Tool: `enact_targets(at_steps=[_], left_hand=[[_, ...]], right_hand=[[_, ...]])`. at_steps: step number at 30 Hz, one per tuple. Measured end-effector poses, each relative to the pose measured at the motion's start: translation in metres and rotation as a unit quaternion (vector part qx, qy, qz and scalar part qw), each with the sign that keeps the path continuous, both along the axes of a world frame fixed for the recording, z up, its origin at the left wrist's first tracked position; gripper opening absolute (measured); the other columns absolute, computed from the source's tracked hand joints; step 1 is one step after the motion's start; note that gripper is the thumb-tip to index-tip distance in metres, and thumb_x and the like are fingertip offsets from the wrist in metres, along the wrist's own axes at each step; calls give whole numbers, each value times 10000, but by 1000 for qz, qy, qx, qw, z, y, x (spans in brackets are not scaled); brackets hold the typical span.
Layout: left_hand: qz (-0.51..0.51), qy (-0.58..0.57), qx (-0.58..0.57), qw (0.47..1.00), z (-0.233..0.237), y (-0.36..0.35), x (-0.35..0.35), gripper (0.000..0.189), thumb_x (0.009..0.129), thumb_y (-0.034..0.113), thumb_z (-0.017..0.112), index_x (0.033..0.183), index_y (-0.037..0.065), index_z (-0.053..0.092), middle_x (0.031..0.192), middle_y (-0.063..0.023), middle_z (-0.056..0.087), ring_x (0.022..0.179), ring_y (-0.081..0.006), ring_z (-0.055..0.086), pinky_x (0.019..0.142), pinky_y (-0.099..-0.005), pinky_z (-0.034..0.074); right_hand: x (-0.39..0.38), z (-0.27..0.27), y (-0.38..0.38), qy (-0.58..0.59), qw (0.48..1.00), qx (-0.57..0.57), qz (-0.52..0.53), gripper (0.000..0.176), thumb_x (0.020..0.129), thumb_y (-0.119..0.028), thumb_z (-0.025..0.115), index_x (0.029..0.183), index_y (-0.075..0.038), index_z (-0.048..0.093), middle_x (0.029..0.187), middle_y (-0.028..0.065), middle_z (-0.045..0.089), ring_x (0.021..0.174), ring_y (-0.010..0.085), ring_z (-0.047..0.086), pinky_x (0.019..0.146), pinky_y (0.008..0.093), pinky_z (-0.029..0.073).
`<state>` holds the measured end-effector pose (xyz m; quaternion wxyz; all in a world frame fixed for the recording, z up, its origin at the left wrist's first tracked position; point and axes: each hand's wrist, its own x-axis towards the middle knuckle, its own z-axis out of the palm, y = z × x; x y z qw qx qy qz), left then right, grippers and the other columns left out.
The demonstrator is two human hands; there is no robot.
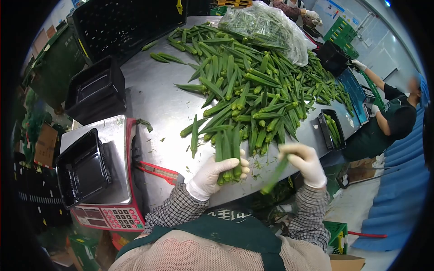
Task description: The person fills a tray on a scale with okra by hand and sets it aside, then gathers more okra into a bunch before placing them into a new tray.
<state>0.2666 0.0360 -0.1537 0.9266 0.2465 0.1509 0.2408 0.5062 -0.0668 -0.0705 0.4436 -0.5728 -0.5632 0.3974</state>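
Observation:
My left hand (221, 174), in a white glove, is closed around a small bunch of okra pods (228, 151) held upright at the table's near edge. To its right, my gloved right hand (305, 165) pinches a single okra pod (274, 176), which is blurred and hangs tilted down to the left. Just beyond both hands spreads a large okra pile (253, 81) on the metal table (158, 108). A lone pod (195, 137) lies left of the pile's near end.
On the left, a scale (122, 158) bears an empty black tray (83, 169); stacked black trays (97, 90) stand behind it. Red-handled shears (158, 171) lie beside the scale. A tray with okra (332, 130), a co-worker (398, 113) and a plastic bag (266, 29) are farther off.

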Motion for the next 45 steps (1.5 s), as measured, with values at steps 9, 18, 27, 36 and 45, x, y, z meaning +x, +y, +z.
enact_targets(at_steps=[9,18,27,36,45], left_hand=[[78,-66,-126,987,-11,2,3,359,864,120,557,1178,-30,469,1026,-166,601,945,-293,614,810,-423,529],[92,-57,-141,984,-13,5,0,343,873,119,546,1180,-16,474,1028,-167,602,953,-298,608,823,-433,515],[82,-66,-150,983,-14,3,2,337,880,122,537,1176,-21,467,1030,-172,593,956,-301,602,824,-433,513],[85,-47,-132,987,-13,2,3,351,875,126,547,1179,-29,465,1039,-176,595,945,-296,608,821,-421,515],[18,-30,-84,996,-6,-2,5,365,909,209,513,1176,-38,486,1095,-183,584,989,-293,598,850,-416,507]], right_hand=[[30,-1,-25,-188,967,-35,-169,158,765,-36,626,911,21,640,977,130,624,846,165,587,763,260,449],[39,-75,94,-330,903,106,-253,164,760,-16,620,924,-10,616,847,91,550,661,183,539,639,289,457],[40,-52,78,-47,974,-56,-214,154,846,-161,593,839,-9,617,662,6,552,574,67,490,540,207,407],[12,-27,64,-1,983,-37,-180,218,875,-223,598,800,-18,607,636,-27,523,548,44,475,509,188,380],[-21,1,66,-25,995,-75,-69,276,876,-255,596,765,-3,594,630,-16,525,560,50,474,532,197,381]])
